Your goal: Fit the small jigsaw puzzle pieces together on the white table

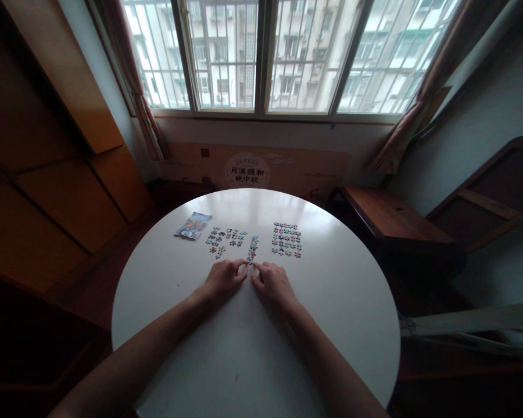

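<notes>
A narrow strip of joined jigsaw pieces (253,247) lies in the middle of the table, pointing away from me. At its near end is a small jigsaw piece (250,263), pinched from both sides. My left hand (225,276) is closed, with its fingertips on the piece's left side. From the right, my right hand (272,280) also has its fingertips on that piece, fingers curled. Several loose jigsaw pieces (235,236) lie left of the strip. To its right, more pieces (286,239) are laid out in rows.
A round white table (178,325) carries everything. A colourful picture sheet (193,225) lies at its far left. Beyond the table are a printed cardboard panel (296,165) and barred windows. A wooden bench (387,215) stands at the right, cabinets (47,203) at the left.
</notes>
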A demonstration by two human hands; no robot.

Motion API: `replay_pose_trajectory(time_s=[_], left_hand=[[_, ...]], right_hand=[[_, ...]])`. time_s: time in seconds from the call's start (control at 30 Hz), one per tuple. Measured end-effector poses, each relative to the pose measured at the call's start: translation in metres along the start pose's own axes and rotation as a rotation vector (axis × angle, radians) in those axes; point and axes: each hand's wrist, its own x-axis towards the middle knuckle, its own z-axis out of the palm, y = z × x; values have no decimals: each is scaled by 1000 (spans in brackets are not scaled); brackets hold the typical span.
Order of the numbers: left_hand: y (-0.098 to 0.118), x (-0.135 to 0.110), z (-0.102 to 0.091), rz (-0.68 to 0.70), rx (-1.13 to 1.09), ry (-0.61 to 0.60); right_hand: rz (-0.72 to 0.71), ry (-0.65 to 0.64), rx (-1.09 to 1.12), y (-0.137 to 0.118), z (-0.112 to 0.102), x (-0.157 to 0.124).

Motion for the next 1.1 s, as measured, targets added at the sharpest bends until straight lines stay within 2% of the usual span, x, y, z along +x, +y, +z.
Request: replay_pose_trajectory(time_s=[1.1], left_hand=[[1,0,0,6,-14,11]], right_hand=[[14,-16,-11,-4,-5,-2]])
